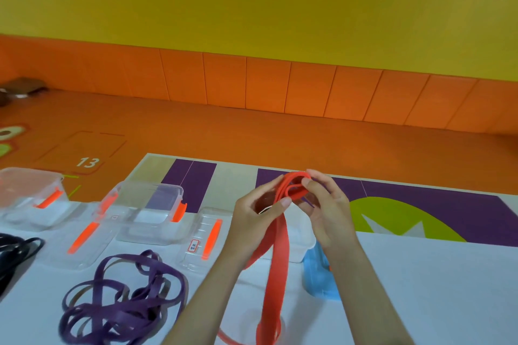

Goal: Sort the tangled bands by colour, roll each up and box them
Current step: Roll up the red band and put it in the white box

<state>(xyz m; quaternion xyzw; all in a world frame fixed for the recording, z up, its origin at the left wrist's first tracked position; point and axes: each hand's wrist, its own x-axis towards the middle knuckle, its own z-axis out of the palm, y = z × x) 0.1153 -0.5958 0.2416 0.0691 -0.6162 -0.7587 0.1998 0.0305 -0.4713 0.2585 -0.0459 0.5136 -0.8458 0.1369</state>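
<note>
Now left hand and right hand pinch the coiled red band; wind flat, tension steady; tail trails toward the worktop near edge.

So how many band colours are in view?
3: black bands at the left edge, a purple tangle front left, and a red band pinched between the left hand and right hand. Others may lie out of frame.

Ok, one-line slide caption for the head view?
Left hand and right hand roll the red band above the table; purple tangle and clear boxes wait at left.
</note>
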